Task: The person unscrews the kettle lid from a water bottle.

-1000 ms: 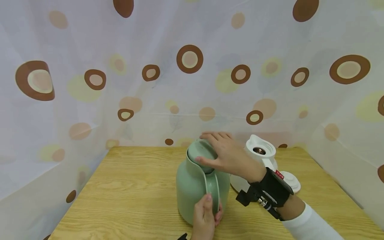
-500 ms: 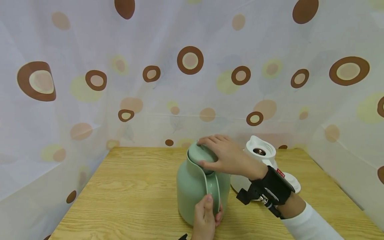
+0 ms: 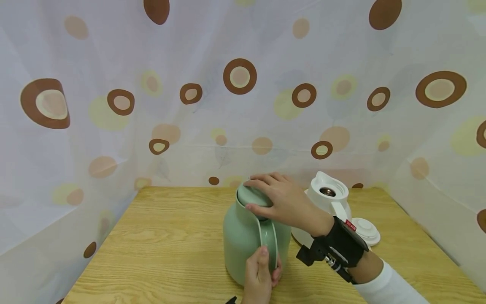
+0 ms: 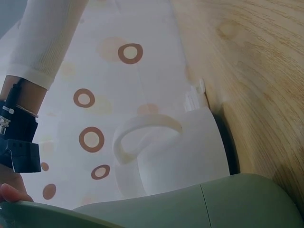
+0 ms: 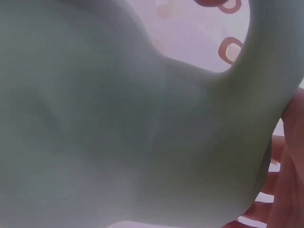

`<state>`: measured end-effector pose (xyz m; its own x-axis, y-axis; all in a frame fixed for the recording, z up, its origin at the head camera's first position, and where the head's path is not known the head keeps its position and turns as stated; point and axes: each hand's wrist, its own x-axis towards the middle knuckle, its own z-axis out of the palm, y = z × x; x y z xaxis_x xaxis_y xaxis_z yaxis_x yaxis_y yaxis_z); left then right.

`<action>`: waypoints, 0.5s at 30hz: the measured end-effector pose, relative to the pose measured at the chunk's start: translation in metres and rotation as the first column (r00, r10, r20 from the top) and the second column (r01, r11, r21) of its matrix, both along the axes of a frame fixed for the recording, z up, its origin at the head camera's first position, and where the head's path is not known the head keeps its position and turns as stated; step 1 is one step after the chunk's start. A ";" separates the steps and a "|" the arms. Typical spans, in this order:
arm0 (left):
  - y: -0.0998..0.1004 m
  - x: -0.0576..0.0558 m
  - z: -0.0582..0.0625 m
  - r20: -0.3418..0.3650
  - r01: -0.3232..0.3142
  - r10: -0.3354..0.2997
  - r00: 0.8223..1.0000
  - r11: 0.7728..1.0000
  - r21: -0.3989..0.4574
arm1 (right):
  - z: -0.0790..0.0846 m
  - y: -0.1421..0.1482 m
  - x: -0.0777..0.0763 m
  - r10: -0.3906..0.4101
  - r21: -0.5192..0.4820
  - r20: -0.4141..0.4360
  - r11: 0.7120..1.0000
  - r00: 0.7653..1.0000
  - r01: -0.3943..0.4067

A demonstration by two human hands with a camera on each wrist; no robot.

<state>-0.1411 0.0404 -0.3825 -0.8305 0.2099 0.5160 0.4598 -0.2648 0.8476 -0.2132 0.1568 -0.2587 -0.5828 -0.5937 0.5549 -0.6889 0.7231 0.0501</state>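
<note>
- At 5 o'clock in head view: white sleeve point(image 3: 391, 287) reaching in, then black wrist strap point(image 3: 345, 242) with small red tag point(image 3: 350, 225) and dark block point(image 3: 305, 255) slung beneath.
- At 6 o'clock: left hand point(image 3: 258, 274), clamped round lower part of handle point(image 3: 269, 234); thumb along left side, fingertips showing on right side. Firm wrap.
- Just beyond: green jug point(image 3: 240, 245), upright on wooden table point(image 3: 167, 240), handle turned toward roughly 5 o'clock.
- On top of jug: right hand point(image 3: 286, 200), clasping green lid point(image 3: 253, 196) from above. Thumb at near edge, fingers across top toward far side; spread about lid-wide. Lid sitting in jug mouth; cannot tell how tight.
- Hands well apart, right one high, left one low, both on same jug.
- In right wrist view: green surface filling most of frame, blurred fingers from 3 to 5 o'clock.
- At 3 o'clock from green jug: white lid point(image 3: 365, 231), lying on table.
- At 2 o'clock from green jug: white jug point(image 3: 327, 202), upright, mouth uncovered, dark and glossy inside; lower part partly behind right forearm.
- Farthest, toward 12 o'clock: pale curtain point(image 3: 243, 122) with brown rings and tan and yellow spots.
</note>
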 end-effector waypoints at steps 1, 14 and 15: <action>0.000 0.000 0.000 0.000 -0.001 0.001 1.000 1.000 0.000 | 0.000 0.000 -0.001 0.014 -0.003 -0.001 1.000 1.000 -0.014; 0.000 -0.002 -0.002 0.008 -0.003 0.003 1.000 1.000 -0.006 | 0.001 0.001 -0.004 0.080 -0.068 0.023 0.995 0.997 -0.078; 0.000 -0.002 -0.002 0.003 -0.002 0.002 1.000 1.000 -0.004 | 0.001 -0.001 -0.002 0.038 -0.081 -0.004 0.996 0.999 -0.038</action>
